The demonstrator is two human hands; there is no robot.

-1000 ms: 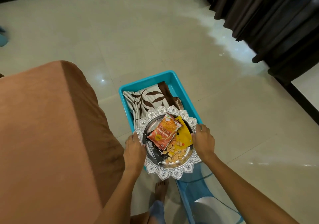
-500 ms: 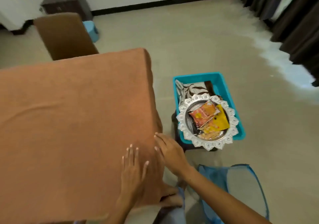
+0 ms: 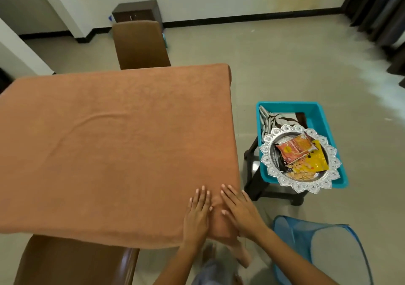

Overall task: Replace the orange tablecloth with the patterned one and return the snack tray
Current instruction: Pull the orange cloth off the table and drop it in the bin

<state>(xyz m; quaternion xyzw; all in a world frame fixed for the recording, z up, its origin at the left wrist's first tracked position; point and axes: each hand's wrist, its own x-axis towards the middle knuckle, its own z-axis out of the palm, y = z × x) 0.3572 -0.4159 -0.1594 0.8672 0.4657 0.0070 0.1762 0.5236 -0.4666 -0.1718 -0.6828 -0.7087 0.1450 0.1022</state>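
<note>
The orange tablecloth (image 3: 114, 148) covers the whole table. My left hand (image 3: 197, 214) and my right hand (image 3: 240, 212) lie flat on its near right corner, fingers straight, side by side. To the right of the table, the silver snack tray (image 3: 300, 159) with its packets sits on top of a blue bin (image 3: 317, 113). The folded patterned cloth (image 3: 276, 118) lies in that bin, partly under the tray. The bin rests on a dark stool (image 3: 254, 179).
A brown chair (image 3: 140, 45) stands at the table's far side and another (image 3: 72, 262) at the near side. A blue mesh hamper (image 3: 320, 249) sits on the floor at lower right. Dark curtains (image 3: 381, 10) hang at the far right.
Both hands let go of the snack tray, left on the blue bin, and moved left onto the orange cloth's near right corner. The view rose and swung left over the table.
</note>
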